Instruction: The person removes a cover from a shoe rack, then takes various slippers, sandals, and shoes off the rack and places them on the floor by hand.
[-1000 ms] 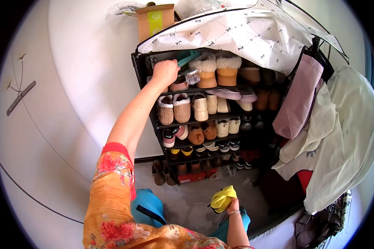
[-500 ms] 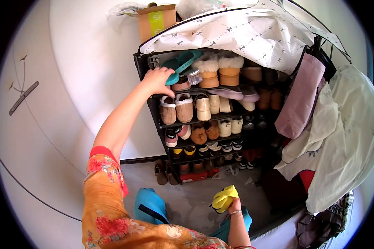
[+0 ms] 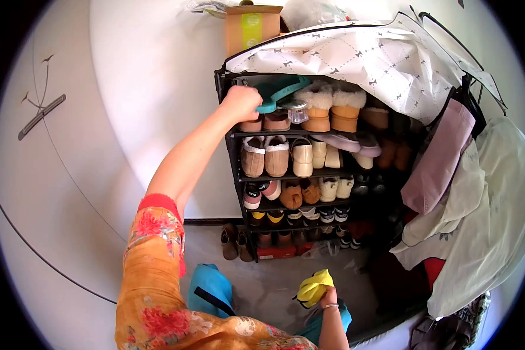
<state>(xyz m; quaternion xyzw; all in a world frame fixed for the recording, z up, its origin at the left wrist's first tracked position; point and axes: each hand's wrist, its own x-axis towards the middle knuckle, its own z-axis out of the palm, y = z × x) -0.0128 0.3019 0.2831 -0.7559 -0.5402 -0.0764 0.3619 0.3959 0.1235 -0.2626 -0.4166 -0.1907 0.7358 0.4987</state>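
Currently, the shoe rack (image 3: 237, 166) carries the teal slipper (image 3: 268, 107) at the left of its top shelf. The left hand (image 3: 242, 104), spread half a second ago, now appears closed on the slipper's edge, indicating grip rather than contact. The right hand (image 3: 328, 296) holds a bunched yellow cloth (image 3: 314, 286).

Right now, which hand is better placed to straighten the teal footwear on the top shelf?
Likely the left hand: it is up at the top shelf, right beside the teal footwear. The right hand is far lower and holds a yellow cloth.
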